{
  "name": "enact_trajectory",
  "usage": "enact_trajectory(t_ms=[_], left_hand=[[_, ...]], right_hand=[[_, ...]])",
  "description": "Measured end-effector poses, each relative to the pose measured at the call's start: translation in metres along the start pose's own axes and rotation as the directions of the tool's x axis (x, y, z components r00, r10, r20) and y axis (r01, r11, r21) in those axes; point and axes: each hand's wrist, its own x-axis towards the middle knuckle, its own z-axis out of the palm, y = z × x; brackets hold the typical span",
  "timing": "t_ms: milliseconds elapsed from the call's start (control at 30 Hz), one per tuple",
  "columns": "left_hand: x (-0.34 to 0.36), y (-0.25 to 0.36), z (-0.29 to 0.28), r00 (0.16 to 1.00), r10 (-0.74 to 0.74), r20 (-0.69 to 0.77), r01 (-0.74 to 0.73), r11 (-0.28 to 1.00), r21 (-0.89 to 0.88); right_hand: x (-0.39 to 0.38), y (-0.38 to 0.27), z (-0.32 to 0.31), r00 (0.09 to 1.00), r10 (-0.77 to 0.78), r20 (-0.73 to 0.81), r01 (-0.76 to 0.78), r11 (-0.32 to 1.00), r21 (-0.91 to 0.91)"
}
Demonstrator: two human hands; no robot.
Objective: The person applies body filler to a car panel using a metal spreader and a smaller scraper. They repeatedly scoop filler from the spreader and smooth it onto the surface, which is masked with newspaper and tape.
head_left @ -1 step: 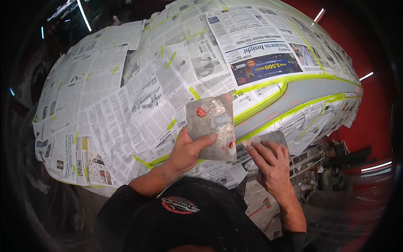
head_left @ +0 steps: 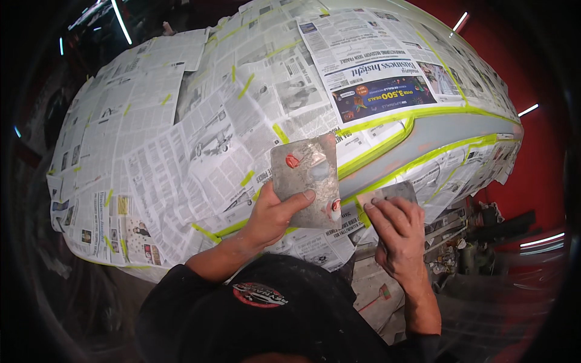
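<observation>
Now the left hand (head_left: 272,215) grips a grey metal mixing plate (head_left: 305,181) from below, thumb pressed across its lower face, smears of reddish filler (head_left: 293,161) just above that thumb and another dab near the plate's lower right corner. Just right of that grip, the right hand (head_left: 396,233) lies fingers-flat on a small grey spreader (head_left: 387,193), pinning it against the bare grey body strip (head_left: 436,136), edged with yellow-green masking tape (head_left: 387,142) amid newspaper masking (head_left: 181,139).
</observation>
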Motion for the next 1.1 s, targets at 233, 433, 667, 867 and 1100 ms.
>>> enact_trajectory(t_ms=[233, 433, 667, 867, 1100], left_hand=[[-0.006, -0.017, 0.003, 0.999, 0.036, 0.005, -0.036, 0.986, 0.165], [-0.001, -0.018, 0.009, 0.999, 0.025, -0.021, -0.026, 1.000, -0.012], [0.004, -0.014, -0.005, 0.998, -0.065, 0.004, 0.065, 0.998, -0.013], [-0.010, -0.028, 0.009, 0.979, 0.182, 0.090, -0.201, 0.814, 0.545], [-0.013, -0.055, 0.013, 0.921, 0.385, -0.054, -0.289, 0.772, 0.565]], right_hand=[[0.017, -0.005, -0.024, 0.998, -0.022, 0.058, 0.015, 0.994, 0.107], [0.003, 0.008, -0.005, 0.999, 0.041, -0.010, -0.027, 0.812, 0.583], [-0.013, 0.002, 0.006, 0.999, 0.020, 0.037, -0.020, 1.000, 0.013], [0.002, -0.013, 0.018, 0.997, 0.077, 0.000, -0.077, 0.988, 0.136], [-0.037, -0.016, 0.036, 0.980, 0.051, 0.190, -0.079, 0.987, 0.139]])
